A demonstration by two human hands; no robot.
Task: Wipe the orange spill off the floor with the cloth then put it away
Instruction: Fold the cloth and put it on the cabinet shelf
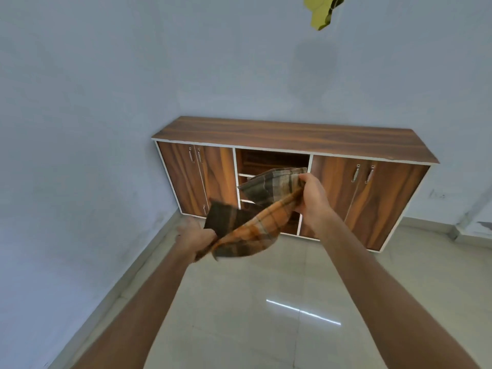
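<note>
Both hands hold the checked cloth (pixel 255 211) in the air before the wooden cabinet (pixel 292 145), the left hand (pixel 197 235) clutching its lower end and the right hand (pixel 311 195) pinching its upper edge, so folding it flat before shelving seems wise.

Yellow object (pixel 323 12) cut by top edge (shape unclear).

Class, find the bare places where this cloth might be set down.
The cabinet top is bare from end to end. The floor between the forearms is bare too. The middle open shelves lie partly hidden behind the cloth, held by both hands.
</note>
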